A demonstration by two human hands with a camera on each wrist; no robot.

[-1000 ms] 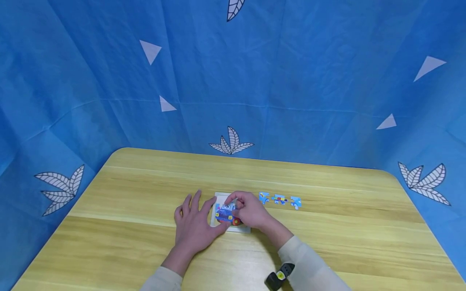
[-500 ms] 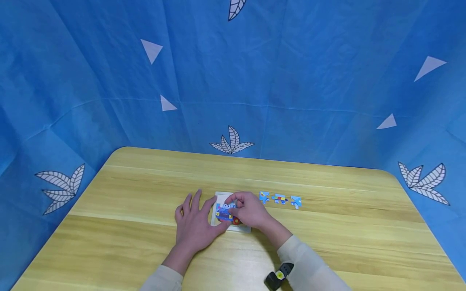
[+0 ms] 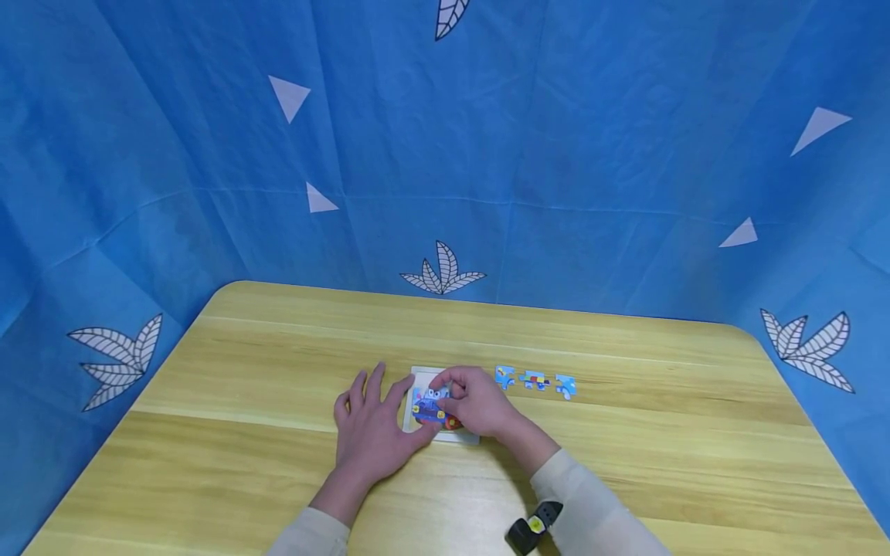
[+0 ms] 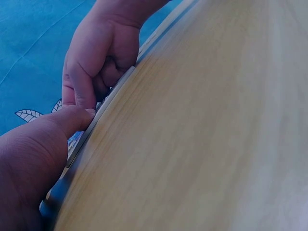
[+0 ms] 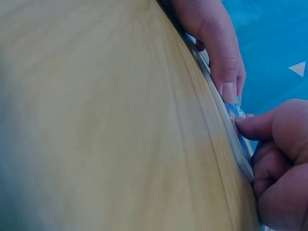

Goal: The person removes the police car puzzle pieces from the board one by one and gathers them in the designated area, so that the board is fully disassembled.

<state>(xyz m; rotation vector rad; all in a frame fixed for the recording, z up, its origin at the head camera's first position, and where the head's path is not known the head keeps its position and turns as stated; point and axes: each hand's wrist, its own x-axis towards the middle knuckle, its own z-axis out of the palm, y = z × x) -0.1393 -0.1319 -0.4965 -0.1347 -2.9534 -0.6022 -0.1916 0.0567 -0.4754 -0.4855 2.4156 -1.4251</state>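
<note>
A small jigsaw puzzle (image 3: 429,408) with a blue cartoon vehicle with eyes lies in a pale shallow frame (image 3: 459,438), partly assembled. My left hand (image 3: 375,436) is spread beside it, index fingertip at the frame's upper left and thumb (image 4: 72,118) reaching over its lower edge. From the right, my right hand (image 3: 480,401) bends over the puzzle; its thumb (image 5: 255,126) and index finger pinch a puzzle piece, mostly covered by the fingers. How far that piece is seated I cannot tell. The other right fingers are curled in.
To the right of the frame several loose jigsaw pieces lie in a row: a blue one (image 3: 504,377), a multicoloured one (image 3: 535,380) and another blue one (image 3: 566,386). All rest on a wooden table (image 3: 660,432). A blue patterned curtain (image 3: 591,139) surrounds the far and side edges.
The picture under my right fingertips has shifted slightly as they work on the piece. My left hand and the loose pieces have stayed in place.
</note>
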